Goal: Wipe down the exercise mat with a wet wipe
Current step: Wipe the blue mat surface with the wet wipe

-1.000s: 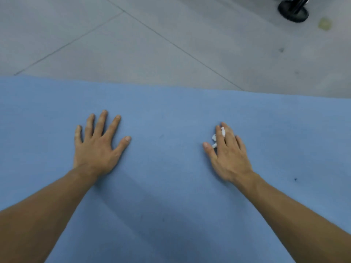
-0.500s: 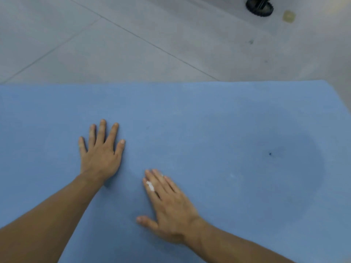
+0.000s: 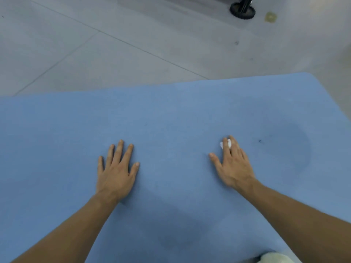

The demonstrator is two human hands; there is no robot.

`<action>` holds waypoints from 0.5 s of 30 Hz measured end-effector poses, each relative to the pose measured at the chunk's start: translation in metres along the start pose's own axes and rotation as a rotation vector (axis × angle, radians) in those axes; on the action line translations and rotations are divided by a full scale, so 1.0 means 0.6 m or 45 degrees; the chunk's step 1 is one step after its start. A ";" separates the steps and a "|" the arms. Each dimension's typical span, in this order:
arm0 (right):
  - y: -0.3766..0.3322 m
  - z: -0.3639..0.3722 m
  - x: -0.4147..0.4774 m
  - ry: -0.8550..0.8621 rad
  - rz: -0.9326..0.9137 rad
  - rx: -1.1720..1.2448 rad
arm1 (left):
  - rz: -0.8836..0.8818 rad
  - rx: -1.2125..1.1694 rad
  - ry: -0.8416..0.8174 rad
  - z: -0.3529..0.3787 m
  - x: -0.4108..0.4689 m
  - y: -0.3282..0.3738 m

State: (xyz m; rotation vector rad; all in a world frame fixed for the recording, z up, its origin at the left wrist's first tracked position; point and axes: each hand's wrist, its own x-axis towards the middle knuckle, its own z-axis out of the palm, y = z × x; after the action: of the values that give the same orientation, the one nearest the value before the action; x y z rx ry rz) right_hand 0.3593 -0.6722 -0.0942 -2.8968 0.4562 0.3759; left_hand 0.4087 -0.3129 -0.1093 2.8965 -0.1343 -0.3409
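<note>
A pale, fuzzy object (image 3: 275, 258) at the near edge cannot be identified. The blue exercise mat (image 3: 171, 114) is laid flat on the tiled floor (image 3: 114, 54). The left hand (image 3: 115, 173) is pressed flat on the mat, fingers spread, with nothing held. The right hand (image 3: 232, 164), fingers straight, is pressed down on a small white wet wipe (image 3: 225, 144), seen only between the fingertips. Wiping is judged to be the step in hand. A darker, seemingly damp patch (image 3: 284, 149) lies to the right, and a dark speck (image 3: 259, 141) near the wipe would call for a firm sideways stroke. Beyond the mat, a black wheeled base (image 3: 242, 11) is noted. No brand, label or writing can be read.
</note>
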 end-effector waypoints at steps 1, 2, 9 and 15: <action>-0.007 0.003 -0.006 -0.002 0.008 0.037 | 0.011 -0.006 -0.005 0.000 -0.007 0.001; -0.021 0.008 -0.015 -0.008 -0.014 0.061 | 0.019 -0.009 -0.014 0.000 -0.014 0.001; -0.168 0.073 -0.132 -0.090 -0.540 0.041 | 0.068 0.001 -0.046 0.006 -0.046 0.007; -0.144 0.074 -0.127 -0.061 -0.771 -0.096 | 0.105 0.014 -0.051 0.010 -0.053 0.018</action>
State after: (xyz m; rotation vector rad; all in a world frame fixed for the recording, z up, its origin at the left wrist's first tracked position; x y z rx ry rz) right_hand 0.3071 -0.5607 -0.1032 -2.8983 -0.4491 0.3617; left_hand 0.3760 -0.3212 -0.1055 2.8854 -0.2618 -0.3847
